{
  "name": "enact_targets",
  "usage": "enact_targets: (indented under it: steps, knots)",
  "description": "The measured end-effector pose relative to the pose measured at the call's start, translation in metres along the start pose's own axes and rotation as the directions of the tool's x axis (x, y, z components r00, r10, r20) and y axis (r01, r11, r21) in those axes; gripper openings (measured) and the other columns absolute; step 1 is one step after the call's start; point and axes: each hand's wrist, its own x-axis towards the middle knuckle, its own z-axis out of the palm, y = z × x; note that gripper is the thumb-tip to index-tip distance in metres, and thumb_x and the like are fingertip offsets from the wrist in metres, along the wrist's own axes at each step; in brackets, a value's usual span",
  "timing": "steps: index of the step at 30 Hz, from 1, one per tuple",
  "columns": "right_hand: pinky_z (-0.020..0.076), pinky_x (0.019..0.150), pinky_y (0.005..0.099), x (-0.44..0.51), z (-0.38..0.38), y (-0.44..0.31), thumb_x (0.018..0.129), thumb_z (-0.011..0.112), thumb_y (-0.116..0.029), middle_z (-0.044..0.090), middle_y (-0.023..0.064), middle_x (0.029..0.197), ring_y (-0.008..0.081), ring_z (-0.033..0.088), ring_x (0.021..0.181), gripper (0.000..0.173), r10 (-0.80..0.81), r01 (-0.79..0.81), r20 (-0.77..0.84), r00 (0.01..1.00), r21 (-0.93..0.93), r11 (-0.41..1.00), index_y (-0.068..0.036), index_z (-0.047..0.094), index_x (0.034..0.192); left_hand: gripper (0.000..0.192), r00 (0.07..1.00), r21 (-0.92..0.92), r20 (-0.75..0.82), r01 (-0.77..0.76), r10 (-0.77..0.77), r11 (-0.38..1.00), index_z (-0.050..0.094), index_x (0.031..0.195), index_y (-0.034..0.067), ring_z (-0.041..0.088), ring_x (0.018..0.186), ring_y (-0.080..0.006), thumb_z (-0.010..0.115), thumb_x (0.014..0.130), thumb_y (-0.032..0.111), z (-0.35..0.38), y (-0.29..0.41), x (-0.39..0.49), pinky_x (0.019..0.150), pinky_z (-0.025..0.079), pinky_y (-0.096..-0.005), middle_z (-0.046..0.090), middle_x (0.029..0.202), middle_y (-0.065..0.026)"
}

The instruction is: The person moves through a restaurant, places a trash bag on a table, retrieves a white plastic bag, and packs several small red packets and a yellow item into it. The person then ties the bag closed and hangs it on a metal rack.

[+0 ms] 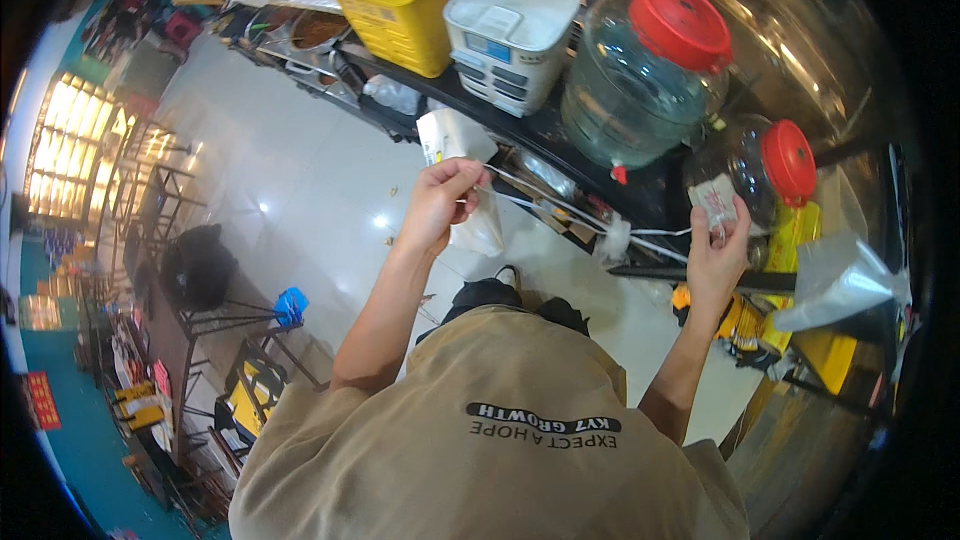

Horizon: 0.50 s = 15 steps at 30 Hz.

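My left hand (448, 199) pinches the end of a white cord (536, 193) between thumb and fingers. A white plastic bag (457, 136) hangs behind and below that hand; whether the fingers also hold it I cannot tell. Stretched to the right, the cord passes a whitish plastic bundle (615, 238) at the shelf's edge. My right hand (718, 236) holds a small pale packet (715, 202) with red print, in front of the smaller glass jar (739, 157). White strands run close to its fingers.
On the black shelf (540, 131) stand a yellow crate (412, 22), a white lidded container (510, 37) and a large glass jar (637, 90) with a red lid. A clear plastic bag (844, 281) hangs at the right. Tables and a black stool (196, 266) stand at the left.
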Motion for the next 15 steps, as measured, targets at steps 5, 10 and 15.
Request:
enact_targets:
  steps: [5,10,15]
  knots:
    - [0.0461,0.060,0.0252,-0.004,-0.006,-0.042,0.078,0.079,-0.007,0.062,0.0100,0.113,0.0172,0.061,0.083,0.019,-0.341,0.343,-0.078,0.937,0.019,0.939,-0.003,0.071,0.095,0.017,1.000,0.072,0.010,0.006,-0.007,0.997,0.068,0.089,0.001,0.044,0.050,-0.0041,0.063,0.096,0.016,0.019,-0.016,0.001,0.045,0.028,-0.0195,0.059,0.070,0.0016]
    - [0.0355,0.051,0.0186,-0.039,0.042,-0.053,0.068,0.085,-0.009,0.068,0.0053,0.117,0.0007,0.037,0.055,0.080,-0.295,-0.022,0.489,0.821,0.544,0.839,-0.004,0.049,0.139,0.017,0.989,0.210,0.104,0.080,-0.104,0.974,0.069,0.092,0.000,0.046,0.052,-0.0034,0.065,0.096,0.016,0.064,-0.037,-0.015,0.046,0.030,-0.0201,0.057,0.069,0.0025]
    - [0.0520,0.065,0.0291,-0.079,0.058,-0.005,0.067,0.087,-0.014,0.068,0.0127,0.105,0.0217,0.066,0.078,0.067,-0.361,0.192,0.397,0.844,0.405,0.894,-0.004,0.057,0.127,0.016,0.980,0.247,0.170,0.064,-0.108,0.967,0.069,0.094,0.000,0.050,0.058,-0.0033,0.064,0.097,0.015,0.103,-0.059,-0.029,0.048,0.036,-0.0202,0.064,0.077,-0.0006]
